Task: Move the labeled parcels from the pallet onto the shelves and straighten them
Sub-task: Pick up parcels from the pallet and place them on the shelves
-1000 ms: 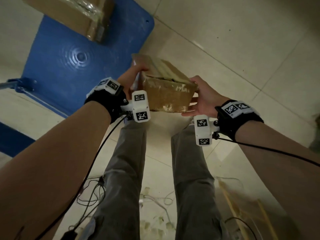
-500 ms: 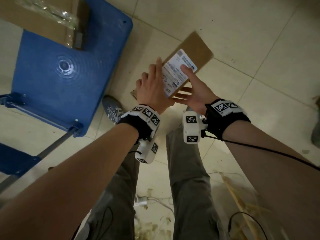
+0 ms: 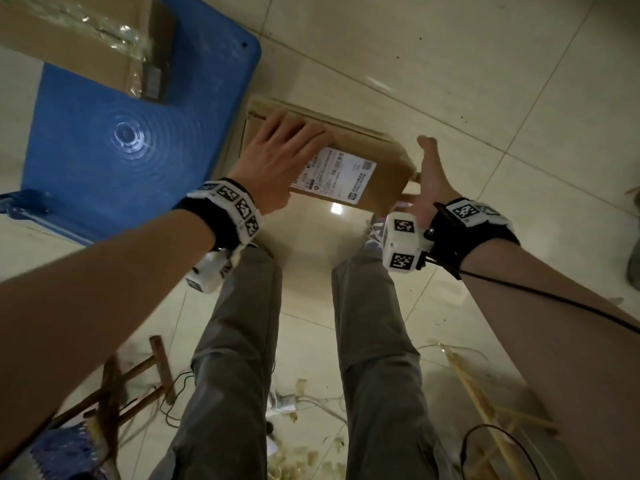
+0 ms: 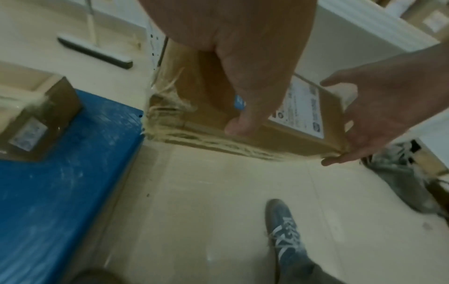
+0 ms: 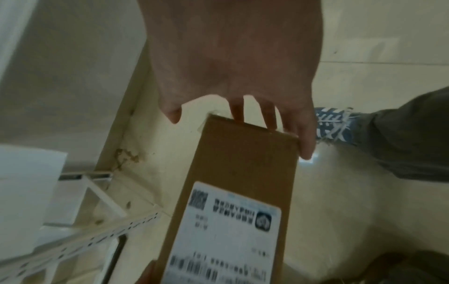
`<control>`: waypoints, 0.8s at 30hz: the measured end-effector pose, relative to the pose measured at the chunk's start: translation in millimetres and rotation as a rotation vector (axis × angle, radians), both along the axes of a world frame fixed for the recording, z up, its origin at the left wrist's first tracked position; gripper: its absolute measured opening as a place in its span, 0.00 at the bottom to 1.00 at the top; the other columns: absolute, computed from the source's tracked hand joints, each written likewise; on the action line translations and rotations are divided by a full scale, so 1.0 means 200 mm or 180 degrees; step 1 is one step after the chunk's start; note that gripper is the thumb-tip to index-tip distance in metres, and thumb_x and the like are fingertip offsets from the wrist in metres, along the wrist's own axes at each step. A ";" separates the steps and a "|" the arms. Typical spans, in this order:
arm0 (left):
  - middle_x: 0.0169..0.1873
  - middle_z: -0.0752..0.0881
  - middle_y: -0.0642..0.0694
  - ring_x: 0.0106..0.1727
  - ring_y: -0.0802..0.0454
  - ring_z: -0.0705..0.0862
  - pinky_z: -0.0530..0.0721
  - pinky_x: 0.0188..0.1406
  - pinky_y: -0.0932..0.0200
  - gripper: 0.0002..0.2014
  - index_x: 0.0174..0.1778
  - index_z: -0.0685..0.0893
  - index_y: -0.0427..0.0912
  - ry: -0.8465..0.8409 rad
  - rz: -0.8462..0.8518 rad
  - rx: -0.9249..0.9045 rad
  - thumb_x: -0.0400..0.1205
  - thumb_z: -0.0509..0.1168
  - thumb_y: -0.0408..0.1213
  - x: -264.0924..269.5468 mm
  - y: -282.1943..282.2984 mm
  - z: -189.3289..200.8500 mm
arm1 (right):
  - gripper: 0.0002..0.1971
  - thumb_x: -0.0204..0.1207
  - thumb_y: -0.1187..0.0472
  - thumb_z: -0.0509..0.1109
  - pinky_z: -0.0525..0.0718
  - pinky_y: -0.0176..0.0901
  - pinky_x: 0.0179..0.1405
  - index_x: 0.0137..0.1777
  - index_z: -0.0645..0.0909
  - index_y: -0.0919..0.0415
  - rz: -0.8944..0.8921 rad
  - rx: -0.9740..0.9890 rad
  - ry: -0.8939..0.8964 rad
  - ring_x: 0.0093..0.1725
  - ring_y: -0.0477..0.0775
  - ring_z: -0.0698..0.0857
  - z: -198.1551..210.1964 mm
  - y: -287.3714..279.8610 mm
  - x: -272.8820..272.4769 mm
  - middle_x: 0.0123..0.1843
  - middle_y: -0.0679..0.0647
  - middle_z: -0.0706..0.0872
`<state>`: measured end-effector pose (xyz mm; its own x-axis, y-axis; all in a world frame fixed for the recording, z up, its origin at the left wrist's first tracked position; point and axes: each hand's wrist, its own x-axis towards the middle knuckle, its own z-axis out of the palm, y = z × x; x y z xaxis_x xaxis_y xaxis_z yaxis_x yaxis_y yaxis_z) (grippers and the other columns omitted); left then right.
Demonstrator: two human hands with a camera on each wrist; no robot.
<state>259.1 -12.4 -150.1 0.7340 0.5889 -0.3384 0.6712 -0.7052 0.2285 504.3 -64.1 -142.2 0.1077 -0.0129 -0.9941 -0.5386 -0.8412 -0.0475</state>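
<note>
A brown cardboard parcel (image 3: 377,157) with a white label (image 3: 341,174) hangs in the air over the tiled floor, label face toward me. My left hand (image 3: 282,157) lies over its left part, fingers stretched across the top and the thumb (image 4: 245,107) hooked at the near edge. My right hand (image 3: 427,178) cradles the right end with straight fingers (image 5: 303,142) behind it; its thumb stands free of the cardboard. In the left wrist view the parcel (image 4: 204,90) shows crumpled tape along its lower edge. The parcel (image 5: 243,169) fills the middle of the right wrist view.
The blue pallet (image 3: 114,143) lies to the left with another taped parcel (image 3: 79,43) on it. A white shelf rack (image 5: 92,244) stands by the wall on the right. Wooden sticks (image 3: 138,386), cables and scraps lie on the floor around my feet.
The parcel has been turned so its label face lies flat toward me. My left hand moved onto its top and my right hand slid to its right end.
</note>
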 end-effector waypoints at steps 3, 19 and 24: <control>0.79 0.70 0.42 0.78 0.36 0.68 0.53 0.84 0.40 0.42 0.85 0.61 0.45 -0.0152 -0.0450 0.0225 0.73 0.68 0.31 -0.08 0.03 0.01 | 0.41 0.65 0.27 0.74 0.88 0.70 0.54 0.70 0.78 0.54 -0.0119 -0.0011 0.0449 0.58 0.70 0.89 -0.02 -0.06 -0.08 0.63 0.67 0.86; 0.67 0.83 0.44 0.60 0.41 0.87 0.85 0.58 0.43 0.42 0.80 0.69 0.54 -0.1937 0.5953 -0.3903 0.75 0.55 0.76 -0.15 -0.02 -0.07 | 0.61 0.59 0.65 0.88 0.73 0.37 0.66 0.86 0.50 0.53 0.2445 0.1895 -0.1264 0.67 0.46 0.67 -0.09 -0.04 -0.34 0.73 0.53 0.60; 0.70 0.80 0.43 0.59 0.39 0.87 0.90 0.47 0.46 0.43 0.79 0.68 0.55 -0.1926 0.6003 -0.3937 0.71 0.65 0.74 -0.13 -0.02 -0.09 | 0.61 0.55 0.58 0.89 0.79 0.57 0.74 0.85 0.54 0.51 0.2918 0.2122 -0.1391 0.72 0.53 0.68 -0.07 -0.03 -0.37 0.72 0.53 0.62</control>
<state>233.0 -15.7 -167.7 -0.0579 0.2483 -0.9669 -0.1065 0.9615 0.2533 430.7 -69.7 -156.9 0.1364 0.7439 -0.6542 0.4131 -0.6429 -0.6450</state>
